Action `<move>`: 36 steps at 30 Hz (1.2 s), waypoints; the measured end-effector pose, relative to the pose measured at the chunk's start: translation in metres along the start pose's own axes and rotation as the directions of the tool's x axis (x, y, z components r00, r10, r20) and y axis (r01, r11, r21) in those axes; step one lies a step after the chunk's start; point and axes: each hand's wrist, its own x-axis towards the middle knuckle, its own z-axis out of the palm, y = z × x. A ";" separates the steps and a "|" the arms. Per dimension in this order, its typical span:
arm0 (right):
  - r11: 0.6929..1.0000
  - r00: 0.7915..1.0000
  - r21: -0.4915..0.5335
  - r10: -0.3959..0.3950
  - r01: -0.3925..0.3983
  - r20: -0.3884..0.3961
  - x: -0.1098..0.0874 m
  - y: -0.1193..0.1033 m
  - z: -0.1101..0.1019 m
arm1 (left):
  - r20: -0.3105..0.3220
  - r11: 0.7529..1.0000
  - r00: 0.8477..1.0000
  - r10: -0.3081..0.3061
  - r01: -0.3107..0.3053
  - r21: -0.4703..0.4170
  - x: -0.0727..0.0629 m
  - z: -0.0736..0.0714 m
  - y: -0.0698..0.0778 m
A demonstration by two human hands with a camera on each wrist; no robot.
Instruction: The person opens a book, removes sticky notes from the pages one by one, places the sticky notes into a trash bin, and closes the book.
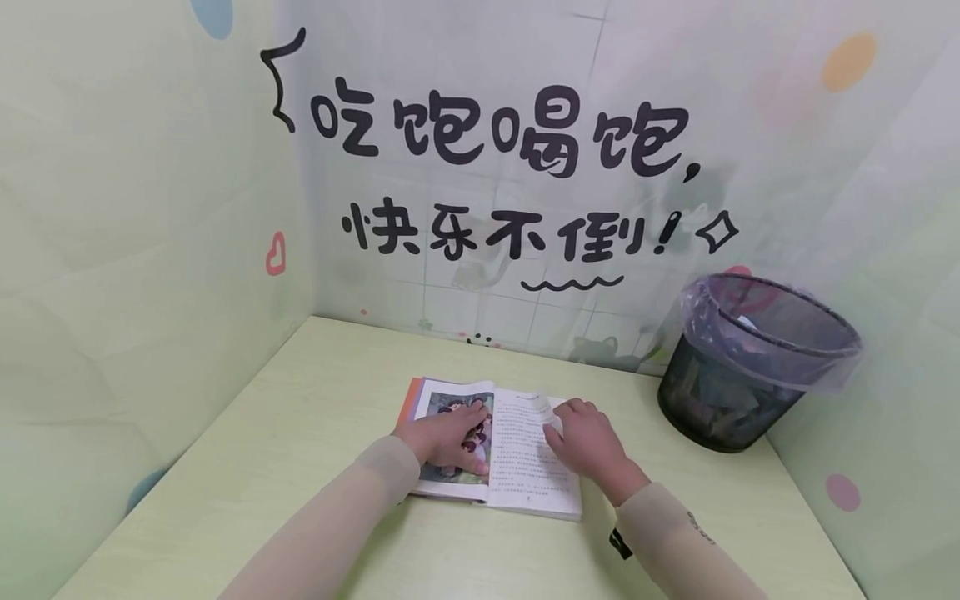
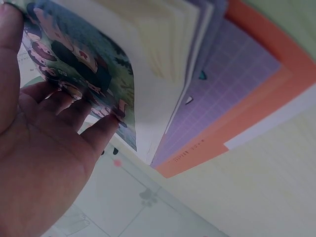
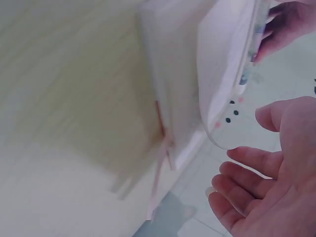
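Note:
An open book (image 1: 517,479) lies on the table, with a colour illustration (image 2: 89,54) on its left page and printed text on the right. My left hand (image 1: 448,435) rests on the illustrated page with its fingers spread. At the upper right corner, my right hand (image 1: 592,442) is by a lifted page (image 3: 222,64), which curls up from the text side. The right wrist view shows the index fingertip touching that page's edge, the thumb apart from it. Orange and purple cover parts (image 2: 237,69) stick out beyond the left pages.
A black mesh bin (image 1: 731,400) with a translucent purple liner stands at the table's back right. A printed wall (image 1: 487,183) runs behind the table (image 1: 300,400), with side walls left and right. A thin pink ribbon (image 3: 158,182) hangs from the book.

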 end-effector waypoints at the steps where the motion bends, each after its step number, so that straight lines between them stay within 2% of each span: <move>1: 1.000 1.000 0.018 -0.004 0.004 0.001 0.000 -0.002 -0.002 | 0.000 1.000 1.000 0.001 -0.001 0.000 0.000 0.000 0.000; 6: 0.987 1.000 0.160 -0.003 0.001 0.011 0.002 -0.008 -0.011 | -0.004 1.000 1.000 0.004 -0.004 -0.001 0.000 0.001 -0.001; 9: 0.955 1.000 0.295 0.011 -0.017 0.023 0.002 -0.010 -0.014 | -0.005 1.000 1.000 0.002 -0.002 -0.004 -0.001 0.002 -0.001; 14: 0.842 0.995 0.531 0.054 -0.090 0.084 0.002 -0.011 -0.019 | -0.007 1.000 1.000 0.002 -0.002 -0.010 -0.003 0.001 0.000; 18: 0.717 0.987 0.684 0.046 -0.138 0.151 0.000 -0.009 -0.021 | -0.002 1.000 1.000 0.006 -0.006 -0.021 -0.004 0.001 0.001; 20: 0.642 0.983 0.752 0.011 -0.146 0.182 -0.001 -0.008 -0.020 | 0.002 1.000 1.000 0.006 -0.006 -0.029 -0.004 0.001 0.001; 21: 0.615 0.981 0.775 -0.011 -0.145 0.192 -0.002 -0.007 -0.019 | 0.004 0.999 1.000 0.005 -0.005 -0.034 -0.005 0.001 0.001; 22: 0.594 0.978 0.792 -0.035 -0.144 0.204 -0.003 -0.007 -0.018 | 0.005 0.999 1.000 0.006 -0.005 -0.038 -0.005 0.001 0.001; 25: 0.573 0.972 0.808 -0.081 -0.135 0.220 -0.005 -0.008 -0.014 | 0.003 0.999 1.000 0.007 -0.007 -0.034 -0.006 0.001 0.001; 27: 0.572 0.972 0.812 -0.104 -0.116 0.212 -0.006 -0.010 -0.010 | 0.001 0.999 1.000 0.008 -0.008 -0.034 -0.007 0.001 0.001; 30: 0.588 0.968 0.805 -0.147 -0.079 0.202 -0.006 -0.016 -0.004 | -0.010 0.999 1.000 0.016 -0.016 -0.031 -0.007 0.002 0.001; 31: 0.614 0.968 0.787 -0.156 -0.061 0.197 -0.006 -0.018 -0.001 | -0.013 0.999 1.000 0.017 -0.018 -0.032 -0.007 0.002 0.001; 36: 0.791 0.957 0.611 -0.208 0.042 0.203 -0.009 -0.029 0.014 | -0.016 0.999 0.999 0.031 -0.031 -0.034 -0.007 0.002 0.001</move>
